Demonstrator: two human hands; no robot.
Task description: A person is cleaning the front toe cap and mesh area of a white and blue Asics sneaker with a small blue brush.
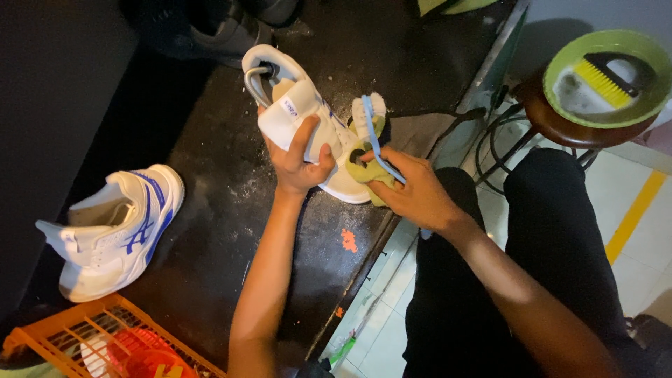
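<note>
Two white sneakers are in view. The left hand (299, 162) grips one white sneaker (308, 119) around its heel, thumb pressed along the side, holding it tilted above the dark wet floor (231, 231). The right hand (413, 190) is closed around a blue-handled brush (372, 129) and a yellow-green cloth (367, 173), both touching that sneaker's side. The second sneaker (115, 231), white with blue stripes, lies on its side well to the left of the held sneaker, just above one orange crate (84, 336). Up and to the right of the held sneaker, one green bowl (607, 77) sits on a brown stool (560, 126), holding one black brush with yellow bristles (610, 77).
</note>
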